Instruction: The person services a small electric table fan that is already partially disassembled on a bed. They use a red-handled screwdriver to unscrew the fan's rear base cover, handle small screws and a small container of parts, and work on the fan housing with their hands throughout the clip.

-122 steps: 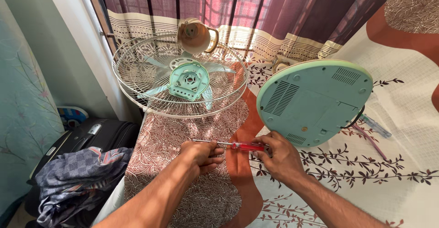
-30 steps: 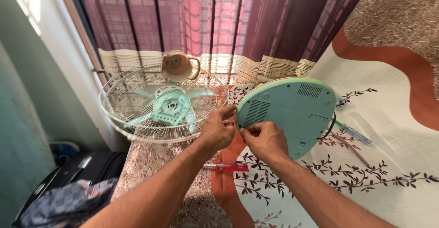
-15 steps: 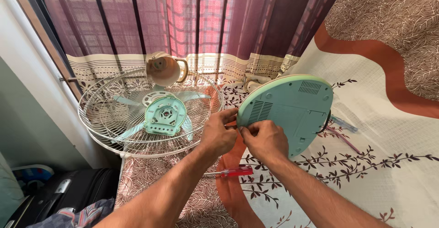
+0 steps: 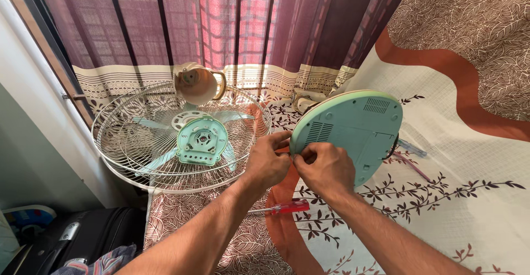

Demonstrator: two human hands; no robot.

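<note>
Pinching: both hands meet at the left rim of the round mint-green fan base [image 4: 353, 134], which is tipped up on edge so its vented underside faces the camera.
Left hand: the left hand [image 4: 268, 162] is curled, thumb and fingertips closed on the base's rim; whether some small part sits between them cannot be told.
Right hand: the right hand [image 4: 326, 167] is bunched just beside the left, knuckles up, fingers pressed to the same spot on the rim (the fingertips themselves are hidden behind the knuckles, so what they grip, if anything beyond the base, cannot be told).
Below the hands: a screwdriver [image 4: 281, 207] with a clear red handle lies flat on the bedsheet [image 4: 469, 209], between the two forearms and touched by neither hand.
Left of the hands: a wire fan guard [image 4: 138, 148] lies tilted over the bed's edge, with pale green blades and a mint motor housing [image 4: 202, 141] at its middle.
Behind the guard: a cream cup-shaped motor cover [image 4: 196, 84] rests at the guard's far rim.
Backdrop: a maroon checked curtain [image 4: 221, 27] hangs behind.
Lower left: a dark suitcase [image 4: 77, 236] lies on the floor.
</note>
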